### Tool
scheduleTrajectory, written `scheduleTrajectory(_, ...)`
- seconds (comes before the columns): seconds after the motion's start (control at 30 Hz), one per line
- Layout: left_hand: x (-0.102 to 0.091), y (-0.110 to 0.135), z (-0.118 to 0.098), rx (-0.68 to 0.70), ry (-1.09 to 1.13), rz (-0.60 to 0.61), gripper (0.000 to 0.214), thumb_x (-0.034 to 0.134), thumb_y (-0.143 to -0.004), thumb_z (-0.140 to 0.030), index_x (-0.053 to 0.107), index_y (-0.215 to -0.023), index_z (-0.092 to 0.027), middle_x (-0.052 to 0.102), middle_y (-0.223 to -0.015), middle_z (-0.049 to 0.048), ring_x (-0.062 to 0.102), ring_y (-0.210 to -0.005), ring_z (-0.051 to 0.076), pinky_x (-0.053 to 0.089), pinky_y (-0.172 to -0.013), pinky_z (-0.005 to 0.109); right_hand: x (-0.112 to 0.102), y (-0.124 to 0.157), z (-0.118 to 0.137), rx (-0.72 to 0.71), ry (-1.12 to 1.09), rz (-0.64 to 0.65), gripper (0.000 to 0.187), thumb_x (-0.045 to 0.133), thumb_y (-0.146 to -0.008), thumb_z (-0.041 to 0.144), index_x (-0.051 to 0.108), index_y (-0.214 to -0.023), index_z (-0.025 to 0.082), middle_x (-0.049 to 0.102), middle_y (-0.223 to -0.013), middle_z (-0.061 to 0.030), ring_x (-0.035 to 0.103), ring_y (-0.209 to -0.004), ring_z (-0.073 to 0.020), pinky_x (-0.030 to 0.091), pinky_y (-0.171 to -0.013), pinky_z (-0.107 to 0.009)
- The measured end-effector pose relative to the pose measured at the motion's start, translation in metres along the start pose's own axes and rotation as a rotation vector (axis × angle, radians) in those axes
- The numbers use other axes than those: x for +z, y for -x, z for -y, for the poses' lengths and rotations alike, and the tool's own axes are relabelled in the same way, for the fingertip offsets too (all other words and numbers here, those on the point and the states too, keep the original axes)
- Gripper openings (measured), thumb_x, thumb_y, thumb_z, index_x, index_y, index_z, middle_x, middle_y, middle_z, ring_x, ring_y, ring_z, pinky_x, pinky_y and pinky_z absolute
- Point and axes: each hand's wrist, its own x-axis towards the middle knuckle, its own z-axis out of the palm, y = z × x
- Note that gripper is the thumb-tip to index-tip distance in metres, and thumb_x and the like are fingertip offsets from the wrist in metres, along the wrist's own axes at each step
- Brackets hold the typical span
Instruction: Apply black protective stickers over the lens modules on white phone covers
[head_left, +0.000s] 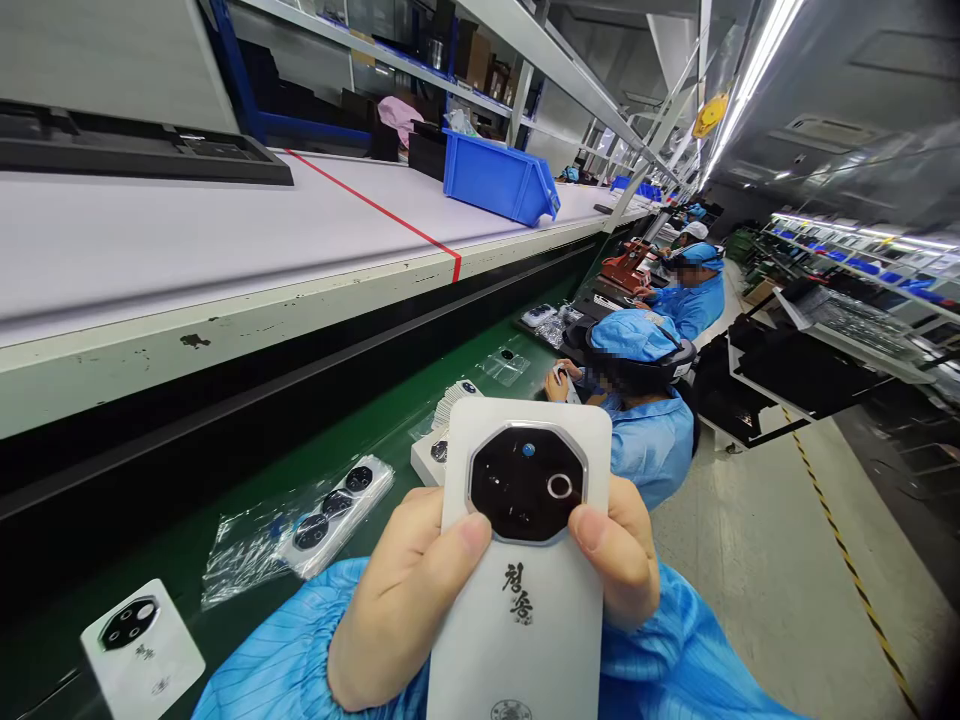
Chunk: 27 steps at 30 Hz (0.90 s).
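Both my hands grip a white smartphone (521,560) from its sides, with its back facing me. It has a black octagonal camera module (526,483) in a silver ring and dark calligraphy below that. My left hand (397,590) holds the lower left edge, its thumb pressed on the back. My right hand (615,545) holds the right edge, its thumb near the module. To the left on the green belt lie a loose white phone back (142,650) and a clear plastic bag (247,550) holding a strip of lens parts (337,505).
A green conveyor belt (300,450) runs ahead beside a white workbench (187,250) with a red line and a blue plastic bin (499,178). White phone parts are stacked (450,410) on the belt. Several co-workers in blue smocks (645,400) sit along it, and shelves stand to the right.
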Motion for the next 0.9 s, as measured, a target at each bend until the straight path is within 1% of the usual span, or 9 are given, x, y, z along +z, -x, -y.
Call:
scheduleTrajectory(0.1,0.001,0.003,0.001,0.008,0.014,-0.028,0.039,0.069,-0.066,-0.051,0.067,-0.059,-0.013,0.050,-0.049,0.0021,0.041,-0.046,0.011,0.035,-0.041,0.021,0.001,0.000,0.004,0.001,-0.025,0.059,0.046,0.039,-0.084,0.051,0.067,-0.072,0.017,0.062,-0.067,-0.0083,0.057,-0.059,-0.0188,0.049,-0.057,-0.033)
scheduleTrajectory(0.2,0.002,0.005,0.001,-0.002,0.025,-0.072,0.038,0.071,-0.064,-0.050,0.069,-0.061,-0.013,0.052,-0.049,0.0025,0.042,-0.045,0.011,0.036,-0.039,0.021,0.001,0.000,0.006,0.011,-0.013,0.081,0.047,0.038,-0.084,0.053,0.068,-0.076,0.016,0.064,-0.073,-0.0091,0.060,-0.064,-0.0199,0.051,-0.060,-0.033)
scheduleTrajectory(0.33,0.002,0.006,0.003,0.015,0.065,-0.055,0.035,0.070,-0.066,-0.048,0.069,-0.063,-0.013,0.052,-0.048,0.0028,0.045,-0.046,0.012,0.037,-0.041,0.022,0.000,0.000,0.005,-0.009,0.006,0.083,0.048,0.037,-0.085,0.053,0.067,-0.073,0.016,0.062,-0.070,-0.0087,0.059,-0.065,-0.0199,0.051,-0.062,-0.034)
scheduleTrajectory(0.43,0.001,0.007,0.005,0.024,0.039,-0.053,0.036,0.068,-0.068,-0.049,0.068,-0.064,-0.013,0.052,-0.051,0.0028,0.043,-0.047,0.012,0.037,-0.042,0.022,0.001,0.000,0.003,-0.020,-0.014,0.103,0.047,0.037,-0.086,0.050,0.066,-0.071,0.016,0.061,-0.068,-0.0087,0.059,-0.063,-0.0195,0.051,-0.060,-0.033)
scheduleTrajectory(0.53,-0.002,0.008,0.008,0.062,-0.005,-0.006,0.037,0.064,-0.073,-0.049,0.065,-0.063,-0.013,0.051,-0.054,0.0027,0.042,-0.049,0.011,0.037,-0.042,0.022,0.001,-0.002,0.000,-0.072,-0.088,0.148,0.045,0.037,-0.087,0.046,0.065,-0.071,0.015,0.062,-0.064,-0.0091,0.059,-0.060,-0.0196,0.050,-0.054,-0.032)
scheduleTrajectory(0.6,-0.004,0.009,0.010,0.120,-0.055,0.024,0.037,0.060,-0.077,-0.048,0.063,-0.062,-0.014,0.050,-0.053,0.0020,0.041,-0.048,0.011,0.036,-0.043,0.022,0.001,-0.004,-0.002,-0.122,-0.118,0.157,0.042,0.039,-0.086,0.044,0.065,-0.071,0.015,0.062,-0.062,-0.0090,0.060,-0.059,-0.0199,0.050,-0.051,-0.032)
scheduleTrajectory(0.73,-0.008,0.009,0.012,0.257,-0.217,0.033,0.039,0.054,-0.082,-0.046,0.060,-0.061,-0.014,0.049,-0.054,0.0025,0.042,-0.049,0.012,0.035,-0.045,0.024,-0.002,-0.006,-0.005,-0.183,-0.109,0.182,0.038,0.042,-0.084,0.044,0.062,-0.067,0.017,0.061,-0.061,-0.0083,0.062,-0.062,-0.0217,0.052,-0.054,-0.033)
scheduleTrajectory(0.8,-0.008,0.010,0.012,0.282,-0.266,0.091,0.040,0.050,-0.084,-0.046,0.059,-0.060,-0.015,0.049,-0.055,0.0027,0.041,-0.048,0.012,0.034,-0.044,0.024,-0.004,-0.006,-0.005,-0.210,-0.123,0.196,0.036,0.042,-0.085,0.043,0.062,-0.067,0.018,0.061,-0.061,-0.0077,0.062,-0.063,-0.0216,0.053,-0.054,-0.033)
scheduleTrajectory(0.9,-0.009,0.011,0.010,0.304,-0.310,0.167,0.040,0.046,-0.087,-0.044,0.059,-0.062,-0.015,0.049,-0.055,0.0026,0.042,-0.048,0.012,0.034,-0.043,0.025,-0.007,-0.006,-0.002,-0.245,-0.190,0.221,0.031,0.040,-0.086,0.037,0.062,-0.073,0.019,0.061,-0.062,-0.0062,0.062,-0.062,-0.0200,0.053,-0.056,-0.033)
